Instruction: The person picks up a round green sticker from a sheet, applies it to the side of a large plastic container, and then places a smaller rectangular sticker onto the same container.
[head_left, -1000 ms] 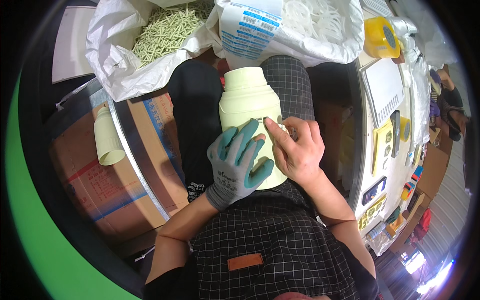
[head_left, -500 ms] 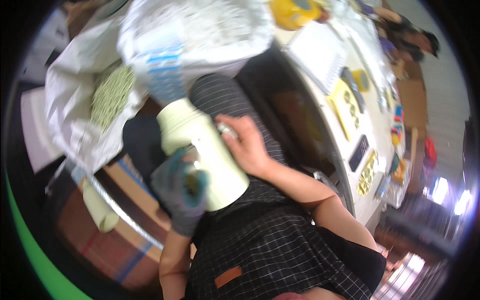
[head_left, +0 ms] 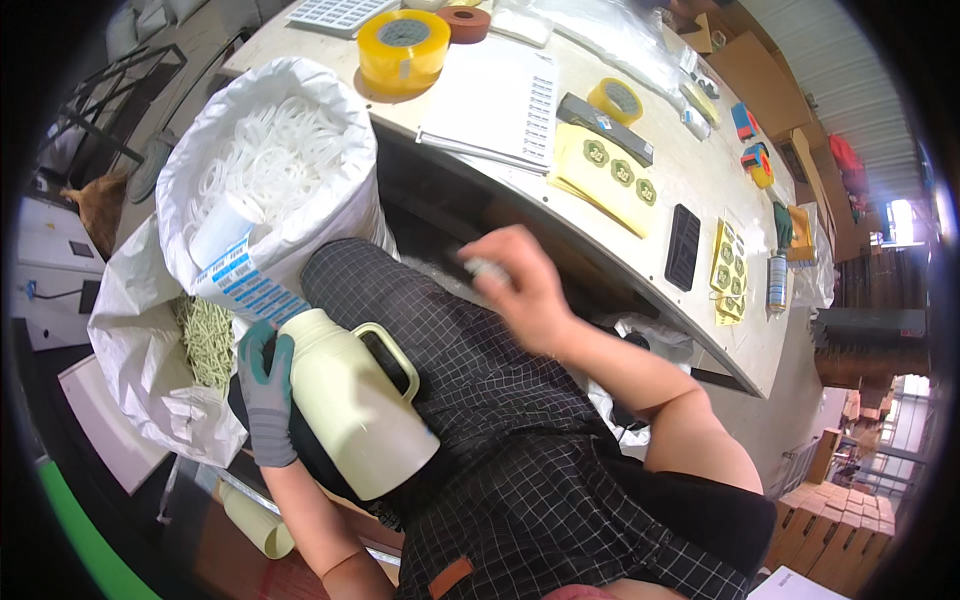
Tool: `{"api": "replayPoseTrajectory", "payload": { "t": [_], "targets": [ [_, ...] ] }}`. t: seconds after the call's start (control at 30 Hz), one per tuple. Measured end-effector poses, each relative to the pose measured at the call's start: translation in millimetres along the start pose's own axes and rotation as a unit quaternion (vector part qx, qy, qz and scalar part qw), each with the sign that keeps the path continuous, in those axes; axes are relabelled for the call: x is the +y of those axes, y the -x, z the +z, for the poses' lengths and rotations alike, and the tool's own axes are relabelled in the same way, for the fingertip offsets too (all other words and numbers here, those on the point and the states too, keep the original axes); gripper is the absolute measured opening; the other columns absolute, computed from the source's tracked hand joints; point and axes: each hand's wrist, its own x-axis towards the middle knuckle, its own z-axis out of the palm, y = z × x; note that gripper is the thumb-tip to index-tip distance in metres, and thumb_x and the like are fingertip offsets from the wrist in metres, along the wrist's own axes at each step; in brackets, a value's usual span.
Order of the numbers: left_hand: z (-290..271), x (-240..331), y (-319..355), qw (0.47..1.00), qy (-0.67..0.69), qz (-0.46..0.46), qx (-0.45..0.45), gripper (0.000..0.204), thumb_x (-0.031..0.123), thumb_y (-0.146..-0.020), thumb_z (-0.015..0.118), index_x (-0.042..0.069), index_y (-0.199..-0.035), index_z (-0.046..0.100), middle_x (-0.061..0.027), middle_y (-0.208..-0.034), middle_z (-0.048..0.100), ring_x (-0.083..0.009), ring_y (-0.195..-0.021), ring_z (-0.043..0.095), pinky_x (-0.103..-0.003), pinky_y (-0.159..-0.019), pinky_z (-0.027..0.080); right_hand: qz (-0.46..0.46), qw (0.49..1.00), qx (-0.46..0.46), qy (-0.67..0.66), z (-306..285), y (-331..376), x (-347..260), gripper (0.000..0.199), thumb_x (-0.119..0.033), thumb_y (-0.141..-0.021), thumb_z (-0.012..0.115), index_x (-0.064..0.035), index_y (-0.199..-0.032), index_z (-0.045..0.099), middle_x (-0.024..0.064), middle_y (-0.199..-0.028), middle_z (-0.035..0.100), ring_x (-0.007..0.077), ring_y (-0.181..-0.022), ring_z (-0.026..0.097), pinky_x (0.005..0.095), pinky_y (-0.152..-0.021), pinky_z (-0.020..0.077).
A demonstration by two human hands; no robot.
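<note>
A cream-coloured jug (head_left: 345, 400) with a side handle lies tilted on my lap. My left hand (head_left: 266, 390), in a grey and green glove, grips the jug near its neck. My bare right hand (head_left: 515, 285) is raised above my knee, near the edge of the workbench (head_left: 690, 170). It pinches a small pale thing (head_left: 487, 268) in its fingertips; the blur hides what it is.
A white sack of white rings (head_left: 270, 165) and a sack of pale green strips (head_left: 205, 340) stand at my left. The workbench carries yellow tape rolls (head_left: 403, 45), a sheet of white labels (head_left: 495, 100), yellow sticker sheets (head_left: 610, 175) and a black tray (head_left: 683, 247).
My right hand has left the jug's side and risen toward the bench with a small thing. The jug has tipped further onto my lap, with my left hand nearer its neck.
</note>
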Motion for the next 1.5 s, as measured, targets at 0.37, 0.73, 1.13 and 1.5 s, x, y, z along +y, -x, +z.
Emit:
{"api": "replayPoseTrajectory", "payload": {
  "t": [0.37, 0.73, 1.13, 1.5],
  "targets": [
    [195, 251, -49, 0.826, -0.22, 0.507, -0.114, 0.07, 0.047, -0.09, 0.07, 0.007, -0.146, 0.058, -0.0189, -0.154, 0.054, -0.0366, -0.148, 0.044, -0.052, -0.127, 0.026, 0.041, 0.914, 0.119, 0.385, -174, -12, 153, 0.019, -0.018, -0.086, 0.077, -0.0136, -0.104, 0.08, 0.0071, -0.095, 0.068, 0.0278, -0.094, 0.067, 0.04, -0.08, 0.0565],
    [341, 260, -81, 0.829, -0.195, 0.496, -0.17, 0.072, 0.054, -0.089, 0.071, 0.009, -0.143, 0.061, -0.0112, -0.159, 0.049, -0.0324, -0.153, 0.038, -0.054, -0.13, 0.021, 0.011, 0.903, 0.136, 0.407, -171, -24, 171, 0.021, -0.015, -0.085, 0.075, -0.0164, -0.105, 0.079, 0.0059, -0.097, 0.064, 0.0274, -0.093, 0.064, 0.0412, -0.076, 0.0554],
    [336, 268, -81, 0.827, -0.212, 0.494, -0.165, 0.076, 0.053, -0.087, 0.073, 0.008, -0.145, 0.056, -0.0132, -0.158, 0.047, -0.0346, -0.152, 0.036, -0.055, -0.128, 0.023, 0.19, 0.929, 0.316, -0.016, -187, -48, 173, 0.035, -0.013, -0.105, 0.059, -0.0077, -0.137, 0.071, 0.0033, -0.1, 0.062, 0.0127, -0.09, 0.056, 0.0297, -0.085, 0.0499],
    [152, 239, -53, 0.851, 0.436, -0.134, -0.26, 0.034, 0.026, -0.111, 0.055, 0.003, -0.136, 0.06, -0.0053, -0.109, 0.07, -0.0114, -0.086, 0.067, -0.025, -0.07, 0.057, -0.245, 0.93, 0.039, 0.272, -89, -37, 50, 0.06, -0.007, -0.068, 0.079, -0.0252, -0.125, 0.079, 0.0036, -0.098, 0.061, 0.0229, -0.08, 0.059, 0.0345, -0.065, 0.0512]
  ]
}}
